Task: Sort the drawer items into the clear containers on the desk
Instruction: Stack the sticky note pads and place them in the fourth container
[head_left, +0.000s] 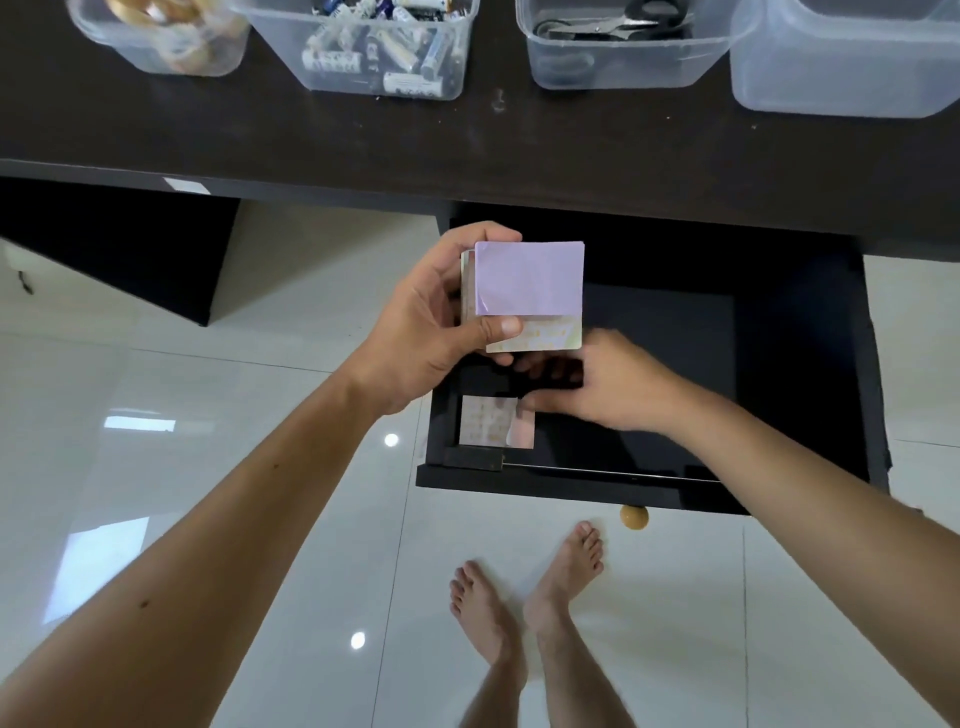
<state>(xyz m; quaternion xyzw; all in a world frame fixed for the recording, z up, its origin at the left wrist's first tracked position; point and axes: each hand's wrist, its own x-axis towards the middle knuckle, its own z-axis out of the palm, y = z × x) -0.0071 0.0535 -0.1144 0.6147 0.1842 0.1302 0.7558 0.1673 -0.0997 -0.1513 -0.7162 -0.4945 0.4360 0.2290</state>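
Tubs line the far edge of the desk (311, 140), left to right: one with tape rolls (161, 31), one with batteries (374, 47), one with scissors (618, 26), and a last tub (852, 67) whose contents I cannot make out.

Below, the left hand (415, 332) holds a stack of pads (524, 291) above the open drawer (649, 483), thumb curled across the near edge and fingers wrapped behind the far edge. A lilac pad tops the stack, its near-left corner curling up; a patterned pad pokes out beneath.

Just right of it, the right hand (613, 387) reaches into the drawer toward a loose pad (493, 421) lying at the front-left corner. Its fingers are blurred and partly hidden under the stack, so whether they touch or pinch that pad I cannot tell.

These pads look light and fairly stiff as blocks, but single sheets are soft and will curl or peel. The stack could shear sideways if squeezed loosely, so pinching opposite edges, as the left hand does, seems best. The drawer pad lies flat; lifting one edge with a fingertip first should help.
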